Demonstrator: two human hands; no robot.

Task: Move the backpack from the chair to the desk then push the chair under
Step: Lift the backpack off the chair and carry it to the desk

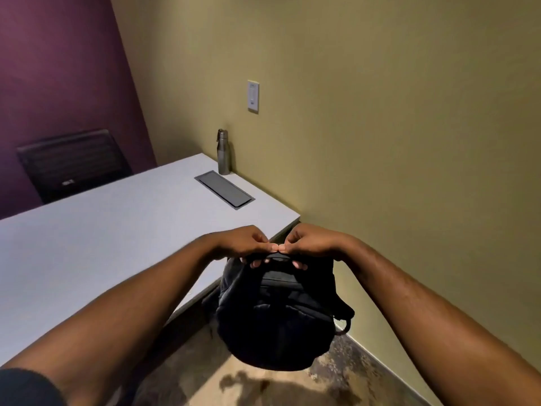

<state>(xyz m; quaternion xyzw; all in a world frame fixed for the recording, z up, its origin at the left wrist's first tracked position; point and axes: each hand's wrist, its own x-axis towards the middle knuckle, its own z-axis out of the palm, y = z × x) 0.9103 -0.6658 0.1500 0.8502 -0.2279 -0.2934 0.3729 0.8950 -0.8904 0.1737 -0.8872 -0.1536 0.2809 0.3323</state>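
**Backpack mid-carry, desk not yet reached**

Black backpack (275, 315) hanging below left hand (243, 243) and right hand (313, 241), both curled round top handle. Grey desk (102, 230) just left of grip. Next: lift over edge, set down.

The backpack (275, 315) is plain black, and the desk (96, 230) has a pale grey top with a dark grey inset panel (224, 190). The bottle (223, 152) is metallic grey-silver, the far chair (73, 164) is black, and the wall plate (253, 96) is white. One wall (380, 112) is olive-yellow, the adjoining wall (58, 68) is deep purple, and the floor (205, 361) is mottled brown and tan.
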